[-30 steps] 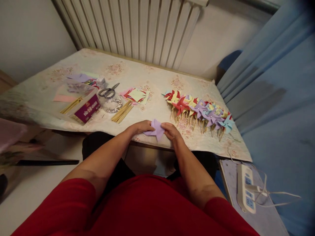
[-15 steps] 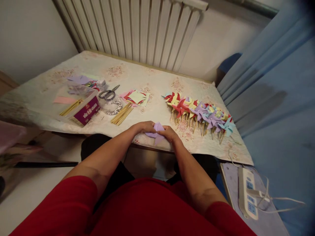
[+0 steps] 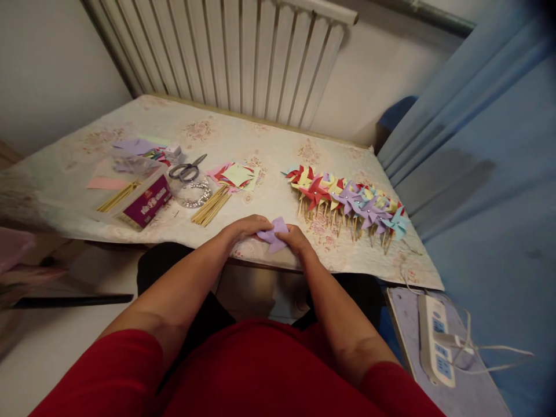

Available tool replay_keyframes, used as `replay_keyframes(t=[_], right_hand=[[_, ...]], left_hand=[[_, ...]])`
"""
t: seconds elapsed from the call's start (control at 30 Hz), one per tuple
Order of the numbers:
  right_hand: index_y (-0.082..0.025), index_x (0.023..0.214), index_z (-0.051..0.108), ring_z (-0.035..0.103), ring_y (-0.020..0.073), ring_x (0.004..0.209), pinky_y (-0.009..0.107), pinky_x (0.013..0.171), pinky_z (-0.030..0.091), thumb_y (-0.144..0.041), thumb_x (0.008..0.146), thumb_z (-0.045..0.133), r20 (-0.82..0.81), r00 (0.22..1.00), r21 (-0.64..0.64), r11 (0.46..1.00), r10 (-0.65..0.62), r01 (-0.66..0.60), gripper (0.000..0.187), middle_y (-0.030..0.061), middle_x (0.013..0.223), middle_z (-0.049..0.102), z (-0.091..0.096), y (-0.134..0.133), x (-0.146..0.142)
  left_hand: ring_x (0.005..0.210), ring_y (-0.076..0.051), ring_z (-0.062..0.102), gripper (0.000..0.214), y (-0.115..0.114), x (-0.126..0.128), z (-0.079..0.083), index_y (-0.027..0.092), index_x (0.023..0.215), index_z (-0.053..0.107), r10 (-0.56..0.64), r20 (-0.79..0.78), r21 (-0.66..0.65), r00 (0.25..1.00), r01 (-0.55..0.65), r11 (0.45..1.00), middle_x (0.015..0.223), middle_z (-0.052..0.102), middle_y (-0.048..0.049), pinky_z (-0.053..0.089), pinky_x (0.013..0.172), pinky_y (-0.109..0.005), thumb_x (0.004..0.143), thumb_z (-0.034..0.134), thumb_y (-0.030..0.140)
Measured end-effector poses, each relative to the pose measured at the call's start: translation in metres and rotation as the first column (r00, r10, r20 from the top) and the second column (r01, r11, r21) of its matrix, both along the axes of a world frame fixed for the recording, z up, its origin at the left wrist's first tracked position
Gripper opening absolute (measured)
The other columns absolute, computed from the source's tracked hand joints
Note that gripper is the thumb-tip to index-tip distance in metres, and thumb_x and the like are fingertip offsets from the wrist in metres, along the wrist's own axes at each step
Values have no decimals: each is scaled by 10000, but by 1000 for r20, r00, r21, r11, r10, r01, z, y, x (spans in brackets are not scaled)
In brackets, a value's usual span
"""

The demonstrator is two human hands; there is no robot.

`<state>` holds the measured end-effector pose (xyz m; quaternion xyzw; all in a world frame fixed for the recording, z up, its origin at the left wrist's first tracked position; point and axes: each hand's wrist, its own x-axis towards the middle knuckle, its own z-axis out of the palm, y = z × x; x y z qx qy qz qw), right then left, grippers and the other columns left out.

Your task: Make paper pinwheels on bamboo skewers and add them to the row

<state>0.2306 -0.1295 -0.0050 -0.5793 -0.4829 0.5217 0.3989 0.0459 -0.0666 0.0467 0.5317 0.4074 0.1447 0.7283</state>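
Observation:
A purple paper pinwheel (image 3: 274, 237) is held between my two hands just above the table's front edge. My left hand (image 3: 252, 225) grips its left side, thumb on top. On the other side my right hand (image 3: 296, 237) pinches it near the middle. The fingers beneath the paper are hidden. To the left lie a bundle of thin wooden sticks (image 3: 211, 207) and a clear round dish of silvery pins (image 3: 194, 194). Finished pinwheels on sticks (image 3: 347, 200) in red, yellow, purple and blue lie in a row to the right.
Scissors (image 3: 187, 169) rest by the dish. Coloured paper squares (image 3: 237, 175) are piled behind the sticks. A clear plastic box with a purple label (image 3: 150, 202) stands at left. A power strip with cables (image 3: 436, 341) lies on a lower surface at right.
The purple pinwheel has turned and tilted slightly in my hands, which still hold it. The whole view has shifted a little; the things on the table stay put.

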Motion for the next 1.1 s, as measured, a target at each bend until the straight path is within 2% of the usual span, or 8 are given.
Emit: replay_keyframes(t=[0.13, 0.23, 0.4, 0.5, 0.6, 0.7, 0.9, 1.1], right_hand=[[-155, 874, 711, 544, 130, 600, 243, 616, 431, -334, 599, 723, -168, 982, -16, 996, -84, 83, 328, -27, 692, 666, -6, 3, -3], [-156, 842, 699, 552, 134, 596, 254, 624, 446, -333, 575, 742, -223, 964, -27, 989, -147, 145, 324, -26, 678, 662, -9, 6, -5], [-155, 788, 677, 536, 128, 566, 254, 595, 432, -328, 554, 744, -231, 939, -32, 967, -254, 253, 298, -26, 640, 642, -7, 6, -9], [-162, 803, 669, 566, 147, 593, 276, 626, 457, -341, 560, 735, -234, 933, -38, 961, -274, 272, 309, -16, 654, 656, -4, 5, -11], [-166, 807, 664, 593, 166, 620, 304, 672, 484, -355, 559, 739, -242, 930, -41, 961, -275, 273, 321, -12, 655, 663, -4, 4, -12], [-165, 807, 665, 607, 174, 626, 317, 694, 493, -354, 552, 747, -269, 924, -47, 961, -273, 271, 327, -13, 651, 669, -3, 4, -12], [-160, 815, 672, 623, 181, 625, 311, 682, 492, -324, 532, 766, -348, 894, -79, 959, -283, 273, 340, -8, 650, 686, 1, 3, -12], [-166, 813, 677, 627, 175, 632, 314, 704, 507, -338, 520, 781, -376, 879, -83, 955, -295, 285, 355, 0, 681, 701, 5, 0, -13]], left_hand=[[743, -178, 672, 505, -9, -13, -13, 107, 891, 669, 166, 201, -166, 965, -133, 977, 846, 709, -86, 534, 753, -308, 599, 841, 482], [766, -153, 674, 498, -20, -10, -21, 108, 905, 655, 269, 238, -180, 933, -230, 957, 857, 709, -78, 526, 793, -285, 576, 876, 408], [636, -105, 607, 292, -35, 12, -25, 114, 833, 647, 399, 153, -69, 904, -393, 917, 737, 674, -15, 494, 682, -236, 596, 806, 178], [569, -108, 561, 194, -37, 24, -27, 118, 801, 649, 448, 66, 41, 892, -451, 892, 664, 649, -2, 448, 595, -231, 625, 726, 139], [593, -134, 572, 210, -39, 30, -29, 122, 826, 669, 493, 26, 109, 870, -493, 863, 668, 661, -9, 429, 577, -239, 619, 697, 142], [629, -154, 589, 237, -41, 32, -27, 124, 840, 692, 515, 33, 130, 857, -514, 848, 675, 670, -15, 426, 591, -242, 605, 686, 157], [622, -149, 569, 219, -43, 34, -21, 121, 823, 691, 505, 73, 111, 860, -510, 853, 654, 652, -11, 434, 615, -245, 613, 662, 178], [626, -147, 573, 191, -36, 32, -26, 137, 804, 674, 454, 101, 84, 885, -463, 883, 667, 659, -2, 438, 609, -245, 620, 671, 187]])
